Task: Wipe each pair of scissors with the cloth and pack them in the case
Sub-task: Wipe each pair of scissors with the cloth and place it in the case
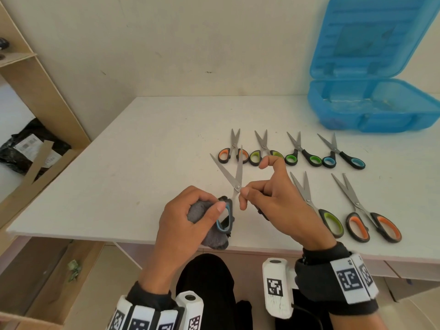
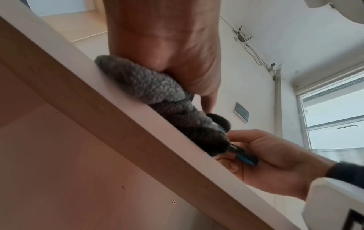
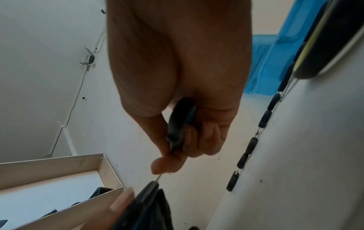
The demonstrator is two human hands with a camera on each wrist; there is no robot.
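At lower centre, the blue-handled scissors [image 1: 232, 186] are gripped by the right hand [image 1: 281, 201] and wiped with the grey cloth [image 1: 204, 225] bunched in the left hand [image 1: 188, 217]. The blue case [image 1: 371, 108], upper right, appears unpacked; six pairs wait on the table [image 1: 142, 151].

Blue-handled scissors [image 1: 232, 186] held blades open above table edge, grey cloth [image 1: 207, 222] against handle; six pairs lying nearby; blue case [image 1: 371, 106] open.

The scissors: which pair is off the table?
The large blue-handled scissors, held between both hands with blades apart; the other six lie flat on the table.
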